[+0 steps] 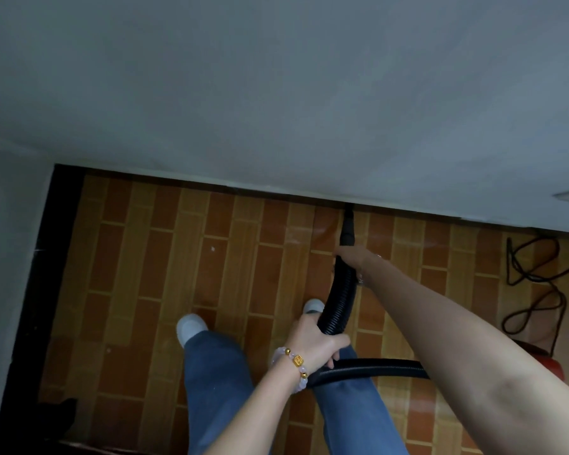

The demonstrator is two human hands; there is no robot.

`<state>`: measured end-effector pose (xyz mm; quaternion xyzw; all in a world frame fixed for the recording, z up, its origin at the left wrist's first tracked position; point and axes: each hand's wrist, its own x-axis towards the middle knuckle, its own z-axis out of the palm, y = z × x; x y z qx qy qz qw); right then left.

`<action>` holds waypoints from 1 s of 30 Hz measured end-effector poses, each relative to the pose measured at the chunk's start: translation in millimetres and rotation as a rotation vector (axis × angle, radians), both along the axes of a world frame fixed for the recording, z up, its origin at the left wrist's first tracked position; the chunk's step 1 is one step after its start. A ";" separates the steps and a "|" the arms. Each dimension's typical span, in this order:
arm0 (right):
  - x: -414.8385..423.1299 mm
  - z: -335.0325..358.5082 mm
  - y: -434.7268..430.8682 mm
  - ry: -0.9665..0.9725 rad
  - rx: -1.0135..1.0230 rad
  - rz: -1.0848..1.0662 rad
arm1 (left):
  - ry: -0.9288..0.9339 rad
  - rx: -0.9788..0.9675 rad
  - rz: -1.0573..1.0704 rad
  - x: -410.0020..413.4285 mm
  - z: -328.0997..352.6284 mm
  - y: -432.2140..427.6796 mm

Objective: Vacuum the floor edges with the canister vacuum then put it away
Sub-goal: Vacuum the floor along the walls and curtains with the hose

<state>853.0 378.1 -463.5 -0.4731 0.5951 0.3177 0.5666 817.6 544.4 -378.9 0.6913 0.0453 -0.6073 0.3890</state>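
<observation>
Here: black nozzle [348, 224] tip at base of far wall [276, 110], right of centre, on brick-pattern floor [151, 274]. Right hand [357, 257] grips hose [337, 303] just behind nozzle, fingers curled round it. Left hand [316, 341] nearer, fingers wrapped round corrugated hose at its bend. Hose runs right, passing behind right forearm. Red canister [549, 359] at right edge, partly hidden. Black cord [532, 280] looped on floor, far right. Beaded bracelet [293, 366] on left wrist.
</observation>
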 end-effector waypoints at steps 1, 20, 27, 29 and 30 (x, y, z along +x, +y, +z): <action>4.3 -0.1 4.5 -0.003 -0.013 0.002 | 0.009 -0.007 0.016 3.2 -0.9 4.1; 130.0 -33.1 197.3 0.083 -0.132 0.125 | 0.161 -0.073 0.226 112.4 -22.9 194.5; 188.1 -47.0 259.6 -0.041 -0.198 0.162 | 0.017 -0.021 0.212 174.9 -25.9 263.2; 205.3 -43.3 280.8 -0.062 -0.166 0.181 | -0.019 -0.004 0.225 189.5 -25.3 281.8; 212.9 -43.1 291.1 -0.070 -0.148 0.210 | -0.034 0.003 0.228 196.2 -25.3 290.7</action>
